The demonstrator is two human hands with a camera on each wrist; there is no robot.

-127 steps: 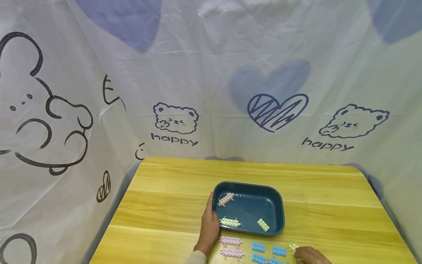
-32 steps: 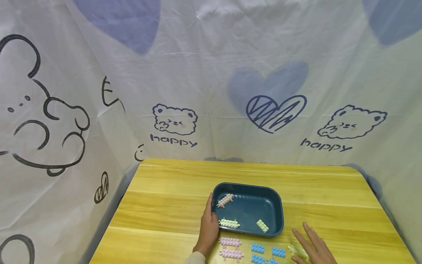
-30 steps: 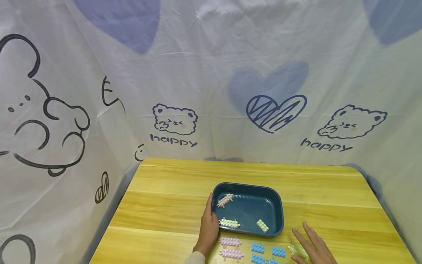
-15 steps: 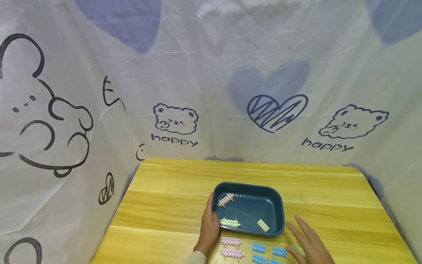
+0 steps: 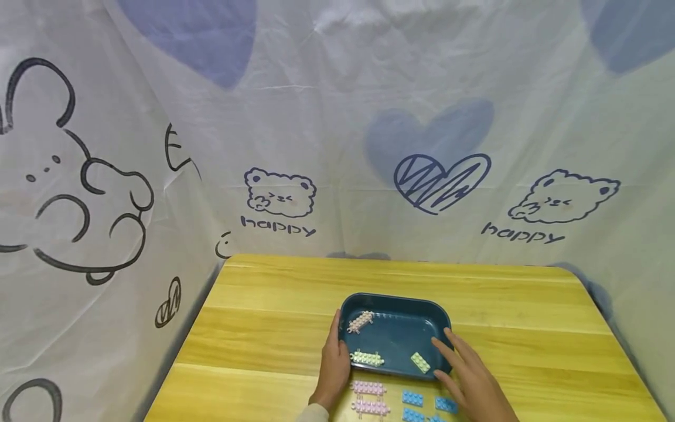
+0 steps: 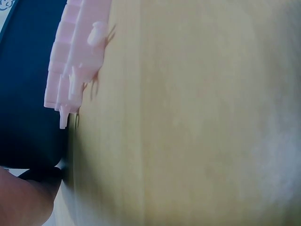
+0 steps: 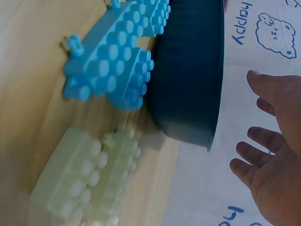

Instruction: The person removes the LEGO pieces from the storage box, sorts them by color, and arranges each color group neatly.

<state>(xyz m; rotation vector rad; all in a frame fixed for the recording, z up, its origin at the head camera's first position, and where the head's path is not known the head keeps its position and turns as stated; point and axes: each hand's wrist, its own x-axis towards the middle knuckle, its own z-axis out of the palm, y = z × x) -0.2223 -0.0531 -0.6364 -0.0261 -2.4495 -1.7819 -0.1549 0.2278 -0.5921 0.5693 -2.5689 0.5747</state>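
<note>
My left hand [image 5: 333,360] rests along the left wall of a dark blue-green tray [image 5: 392,337], its visible finger straight. In the left wrist view, part of that hand shows at the tray's corner. My right hand [image 5: 471,378] is spread over the tray's right rim, holding nothing; the right wrist view shows its loose fingers [image 7: 251,155]. Inside the tray lie a peach toy brick [image 5: 361,321] with pegs, a pale green pegged brick [image 5: 367,358] and a plain pale green brick [image 5: 420,362].
Two pink pegged bricks [image 5: 368,387] lie before the tray, with several blue bricks [image 5: 412,398] to their right. Pale green bricks [image 7: 70,174] beside the blue ones are hidden by my right hand in the head view. A printed cloth [image 5: 343,117] hangs behind the wooden table [image 5: 274,328].
My right hand has let go of the pale green brick on the table, spread its fingers, then moved left and forward to the tray's right rim. My left hand stays in place.
</note>
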